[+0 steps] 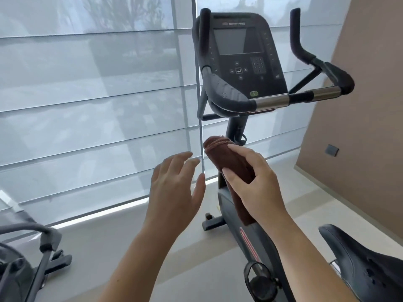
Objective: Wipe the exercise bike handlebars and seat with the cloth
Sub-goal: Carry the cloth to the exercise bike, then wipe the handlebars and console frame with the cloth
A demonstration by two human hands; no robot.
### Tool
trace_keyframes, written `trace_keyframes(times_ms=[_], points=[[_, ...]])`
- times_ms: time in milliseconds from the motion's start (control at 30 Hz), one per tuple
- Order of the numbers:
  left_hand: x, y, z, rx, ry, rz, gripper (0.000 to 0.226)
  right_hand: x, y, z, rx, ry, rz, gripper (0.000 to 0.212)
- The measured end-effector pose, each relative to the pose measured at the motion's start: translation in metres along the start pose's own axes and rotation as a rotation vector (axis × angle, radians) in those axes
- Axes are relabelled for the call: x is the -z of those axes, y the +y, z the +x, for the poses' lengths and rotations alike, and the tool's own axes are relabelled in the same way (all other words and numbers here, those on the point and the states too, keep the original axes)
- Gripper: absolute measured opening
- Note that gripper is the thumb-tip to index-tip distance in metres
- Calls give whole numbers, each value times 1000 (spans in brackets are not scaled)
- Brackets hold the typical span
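A folded brown cloth (222, 153) is gripped in my right hand (253, 184), held in the air below the bike's handlebars. My left hand (176, 186) hovers just left of the cloth, fingers spread, touching nothing. The black handlebars (231, 92) with chrome sections curve around the console (239, 53) at the top centre and right. The black perforated seat (366, 267) shows at the bottom right corner, partly cut off by the frame edge.
The bike's post and grey body (250, 240) run down under my right arm, with a pedal (259, 280) below. Another exercise machine (26, 258) stands at the bottom left. Blinds cover the window behind, and a brown wall (359, 127) rises on the right.
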State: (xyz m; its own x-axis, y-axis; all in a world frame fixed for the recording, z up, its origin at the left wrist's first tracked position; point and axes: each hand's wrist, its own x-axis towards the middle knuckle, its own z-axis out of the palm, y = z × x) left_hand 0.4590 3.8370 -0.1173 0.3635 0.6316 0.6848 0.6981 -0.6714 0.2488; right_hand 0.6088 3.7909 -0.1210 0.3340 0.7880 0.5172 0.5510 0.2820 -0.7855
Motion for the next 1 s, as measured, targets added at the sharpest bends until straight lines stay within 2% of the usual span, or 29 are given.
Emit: trace_keyframes(times_ms=[133,333,667,767,900,1000], points=[[-29,-14,60,-7,14,9,28,-7,20,62,48,35,-10,50],[-78,-32,112,-3,-21,-41,25,-1,46,111,36,60,-63,44],[-132,-71,212,-164,-8,-173,28,12,61,202,66,273,-292,44],[-133,-74,216,-208,-9,-168,30,17,57,222,79,267,-335,44],[-139,-98,242,-278,-45,-166,43,0,58,270,75,223,-525,50],[-150,-110,262,-336,-68,-156,50,-18,66,291,18,77,-666,51]])
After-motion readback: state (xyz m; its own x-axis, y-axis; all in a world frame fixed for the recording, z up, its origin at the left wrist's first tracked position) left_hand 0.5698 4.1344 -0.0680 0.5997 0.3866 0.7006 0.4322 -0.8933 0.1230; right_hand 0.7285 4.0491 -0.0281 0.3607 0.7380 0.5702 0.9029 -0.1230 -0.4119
